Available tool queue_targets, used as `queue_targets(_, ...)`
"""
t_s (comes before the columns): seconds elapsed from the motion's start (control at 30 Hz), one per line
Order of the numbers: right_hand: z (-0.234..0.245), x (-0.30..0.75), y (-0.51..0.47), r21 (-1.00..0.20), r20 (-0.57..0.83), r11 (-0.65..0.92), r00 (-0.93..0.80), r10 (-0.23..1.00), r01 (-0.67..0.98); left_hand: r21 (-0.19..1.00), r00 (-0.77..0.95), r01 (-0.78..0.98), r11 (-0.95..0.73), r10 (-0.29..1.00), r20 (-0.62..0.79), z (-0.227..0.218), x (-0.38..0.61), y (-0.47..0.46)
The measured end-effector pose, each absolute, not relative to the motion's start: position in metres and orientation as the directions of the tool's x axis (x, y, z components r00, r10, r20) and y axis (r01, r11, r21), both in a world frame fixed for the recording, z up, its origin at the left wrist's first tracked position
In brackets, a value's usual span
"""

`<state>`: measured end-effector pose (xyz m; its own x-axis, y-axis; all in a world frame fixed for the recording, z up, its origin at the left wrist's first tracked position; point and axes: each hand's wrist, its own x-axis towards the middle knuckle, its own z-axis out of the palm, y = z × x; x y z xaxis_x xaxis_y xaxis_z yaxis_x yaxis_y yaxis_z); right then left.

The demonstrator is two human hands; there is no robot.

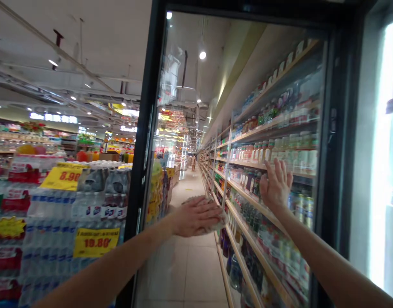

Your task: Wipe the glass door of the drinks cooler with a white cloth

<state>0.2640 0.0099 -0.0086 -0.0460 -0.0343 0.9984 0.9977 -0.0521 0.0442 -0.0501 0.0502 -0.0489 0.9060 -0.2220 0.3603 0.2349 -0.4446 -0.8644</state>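
Note:
An open glass fridge door (pixel 280 77) in a black frame stands in front of me. My left hand (pixel 196 216) lies flat on a light cloth (pixel 219 223) pressed against the glass near its middle. My right hand (pixel 275 185) is raised with fingers spread, its palm flat against the glass further right. Through the glass I see an aisle and long shelves of bottled drinks (pixel 270 154).
Stacks of bottled water (pixel 87 205) with yellow price signs (pixel 65 176) stand to the left of the door. The lit fridge interior (pixel 382 149) is at the far right. A tiled aisle floor (pixel 190 265) runs ahead, with people far down it.

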Motion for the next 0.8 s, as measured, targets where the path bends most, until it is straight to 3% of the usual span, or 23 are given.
queue_targets(0.07, -0.009, 0.264, 0.01, 0.044, 0.998, -0.056, -0.046, -0.039, 0.997, -0.803, 0.851, 0.378, -0.46, -0.169, 0.497, -0.032, -0.05, 0.052)
queue_targets(0.13, -0.008, 0.263, 0.009, 0.045, 0.998, -0.058, -0.048, -0.048, 0.997, -0.647, 0.696, 0.607, -0.463, -0.084, 0.713, -0.014, -0.048, 0.052)
queue_targets(0.2, -0.008, 0.262, 0.008, 0.041, 0.998, -0.057, -0.044, -0.051, 0.998, -0.541, 0.591, 0.703, -0.462, -0.044, 0.806, -0.008, -0.041, 0.051)
queue_targets(0.27, -0.007, 0.261, 0.008, 0.038, 0.998, -0.054, -0.041, -0.049, 0.998, -0.636, 0.699, 0.594, -0.493, -0.074, 0.711, -0.014, -0.03, 0.049)
queue_targets(0.33, -0.008, 0.263, 0.009, 0.037, 0.998, -0.049, -0.039, -0.046, 0.998, -0.781, 0.865, 0.344, -0.522, -0.148, 0.479, -0.019, -0.022, 0.047)
queue_targets(0.4, -0.009, 0.266, 0.01, 0.043, 0.997, -0.046, -0.046, -0.054, 0.998, -0.817, 0.911, 0.227, -0.53, -0.182, 0.371, -0.014, -0.018, 0.047)
queue_targets(0.53, -0.008, 0.265, 0.006, 0.061, 0.995, -0.029, -0.063, -0.073, 0.998, -0.637, 0.713, 0.54, -0.55, -0.102, 0.693, 0.026, -0.013, 0.049)
queue_targets(0.6, -0.006, 0.249, 0.004, 0.126, 0.989, 0.06, -0.121, -0.081, 0.99, -0.553, 0.633, 0.601, -0.577, -0.079, 0.77, 0.043, -0.004, 0.047)
queue_targets(0.7, -0.004, 0.199, 0.007, 0.3, 0.954, 0.36, -0.285, -0.096, 0.883, -0.487, 0.589, 0.597, -0.638, -0.064, 0.806, 0.05, 0.006, 0.041)
queue_targets(0.8, -0.004, 0.144, 0.016, 0.321, 0.943, 0.533, -0.314, -0.106, 0.783, -0.416, 0.526, 0.626, -0.659, -0.036, 0.85, 0.043, -0.009, 0.038)
